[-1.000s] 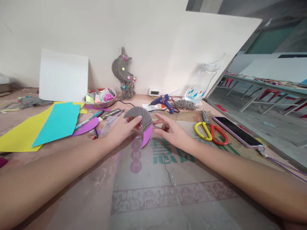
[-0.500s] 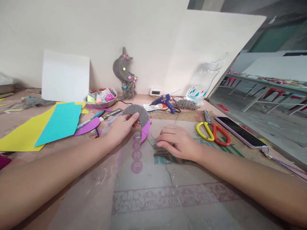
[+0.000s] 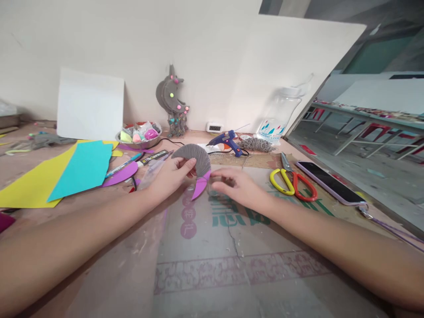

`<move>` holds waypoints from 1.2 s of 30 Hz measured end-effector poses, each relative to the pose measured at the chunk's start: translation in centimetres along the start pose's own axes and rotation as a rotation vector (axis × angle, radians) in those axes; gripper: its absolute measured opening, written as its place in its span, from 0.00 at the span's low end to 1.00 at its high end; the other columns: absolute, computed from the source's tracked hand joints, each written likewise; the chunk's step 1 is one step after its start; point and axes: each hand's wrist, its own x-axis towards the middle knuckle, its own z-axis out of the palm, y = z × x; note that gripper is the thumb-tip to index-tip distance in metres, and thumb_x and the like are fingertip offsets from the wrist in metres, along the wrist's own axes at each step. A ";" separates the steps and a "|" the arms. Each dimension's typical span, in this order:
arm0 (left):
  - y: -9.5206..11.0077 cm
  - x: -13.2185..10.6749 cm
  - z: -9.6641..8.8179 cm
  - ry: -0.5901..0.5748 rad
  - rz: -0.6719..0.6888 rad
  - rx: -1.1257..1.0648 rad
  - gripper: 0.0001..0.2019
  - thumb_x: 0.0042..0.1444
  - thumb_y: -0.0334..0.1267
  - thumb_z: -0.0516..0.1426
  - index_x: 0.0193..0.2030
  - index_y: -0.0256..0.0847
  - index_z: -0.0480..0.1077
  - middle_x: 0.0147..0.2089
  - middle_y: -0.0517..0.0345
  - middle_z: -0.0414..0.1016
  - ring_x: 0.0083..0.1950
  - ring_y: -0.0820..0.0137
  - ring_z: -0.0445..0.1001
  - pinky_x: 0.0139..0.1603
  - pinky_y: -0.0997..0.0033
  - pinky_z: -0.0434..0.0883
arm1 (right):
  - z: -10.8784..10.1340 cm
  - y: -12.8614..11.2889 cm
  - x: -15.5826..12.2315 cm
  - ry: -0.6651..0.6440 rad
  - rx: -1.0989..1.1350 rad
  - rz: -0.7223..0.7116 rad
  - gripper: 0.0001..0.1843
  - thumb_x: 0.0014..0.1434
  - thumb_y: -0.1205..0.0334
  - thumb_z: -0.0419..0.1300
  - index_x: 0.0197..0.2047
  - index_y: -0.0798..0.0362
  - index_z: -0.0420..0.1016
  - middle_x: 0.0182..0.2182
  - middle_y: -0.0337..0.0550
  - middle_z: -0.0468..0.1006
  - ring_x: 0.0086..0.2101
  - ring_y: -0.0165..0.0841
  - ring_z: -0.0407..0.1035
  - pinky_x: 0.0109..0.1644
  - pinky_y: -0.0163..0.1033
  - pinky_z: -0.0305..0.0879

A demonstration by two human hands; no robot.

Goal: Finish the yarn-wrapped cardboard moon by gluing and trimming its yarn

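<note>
A crescent of purple card (image 3: 200,187), bound for most of its length in grey yarn (image 3: 195,157), is held up over the table. My left hand (image 3: 177,172) pinches its wrapped part, thumb in front and fingers partly hidden behind. The lower purple tip is bare apart from a thin strand crossing it. Close beside that tip is my right hand (image 3: 236,185), palm down, fingers curled around the yarn strand; the strand itself is hard to see there. From behind this hand a thin line of yarn leads back toward a grey yarn bundle (image 3: 255,143).
Scissors (image 3: 289,179) and a phone (image 3: 331,182) lie at right. Behind are a blue glue gun (image 3: 227,142), a small clock (image 3: 214,127), a clear bottle (image 3: 281,112) and a decorated grey moon (image 3: 170,95). Yellow and blue sheets (image 3: 82,170) and a bowl (image 3: 155,138) sit left.
My right hand has moved left and up to the crescent's purple tip, its fingers less folded. The crescent has shifted slightly right, and a strand now crosses its tip.
</note>
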 end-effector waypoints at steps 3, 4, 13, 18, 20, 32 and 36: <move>-0.4 0.2 -0.1 0.046 -0.013 -0.033 0.17 0.54 0.50 0.52 0.26 0.38 0.68 0.26 0.57 0.72 0.29 0.71 0.70 0.34 0.73 0.66 | 0.1 -0.3 -0.3 -0.139 -0.065 -0.213 0.12 0.55 0.55 0.59 0.40 0.52 0.75 0.45 0.45 0.73 0.45 0.34 0.66 0.50 0.40 0.61; -0.7 0.4 -0.1 0.069 -0.019 -0.055 0.17 0.54 0.50 0.52 0.26 0.38 0.68 0.26 0.57 0.72 0.29 0.71 0.70 0.33 0.73 0.66 | 0.0 -0.4 -0.4 -0.172 -0.067 -0.241 0.10 0.56 0.56 0.58 0.38 0.53 0.75 0.42 0.45 0.74 0.43 0.33 0.67 0.49 0.39 0.61; -2.0 1.2 -0.4 0.121 -0.018 -0.196 0.17 0.52 0.50 0.56 0.35 0.35 0.69 0.31 0.53 0.74 0.31 0.71 0.72 0.33 0.73 0.68 | -2.3 -1.2 -0.6 0.078 -0.015 -0.120 0.13 0.62 0.56 0.51 0.37 0.53 0.74 0.31 0.42 0.77 0.36 0.31 0.69 0.43 0.37 0.62; -0.9 0.5 -0.2 0.073 0.001 -0.112 0.17 0.53 0.50 0.54 0.36 0.36 0.70 0.33 0.53 0.75 0.33 0.69 0.72 0.35 0.71 0.69 | -1.3 0.1 0.1 0.252 0.105 0.106 0.14 0.60 0.56 0.52 0.45 0.54 0.71 0.38 0.44 0.76 0.38 0.33 0.69 0.43 0.38 0.63; -0.5 0.2 0.0 0.044 0.015 -0.047 0.17 0.53 0.51 0.53 0.33 0.37 0.70 0.31 0.54 0.75 0.32 0.69 0.72 0.36 0.71 0.68 | -0.7 0.2 0.4 0.175 0.137 0.118 0.14 0.60 0.56 0.52 0.44 0.53 0.73 0.41 0.44 0.77 0.41 0.33 0.70 0.46 0.39 0.63; 0.7 -0.9 0.5 -0.069 0.111 0.337 0.20 0.54 0.53 0.50 0.21 0.40 0.67 0.24 0.59 0.69 0.29 0.69 0.67 0.31 0.71 0.62 | -0.1 -1.2 0.5 -0.007 0.315 0.101 0.10 0.59 0.60 0.52 0.33 0.55 0.72 0.33 0.39 0.76 0.35 0.29 0.69 0.41 0.36 0.63; 0.5 -0.7 0.2 0.026 0.098 0.348 0.18 0.54 0.53 0.50 0.24 0.40 0.67 0.25 0.60 0.69 0.30 0.70 0.67 0.32 0.70 0.61 | -0.4 -0.3 0.3 -0.080 0.109 -0.043 0.13 0.57 0.58 0.57 0.44 0.54 0.72 0.38 0.42 0.75 0.36 0.30 0.68 0.41 0.36 0.63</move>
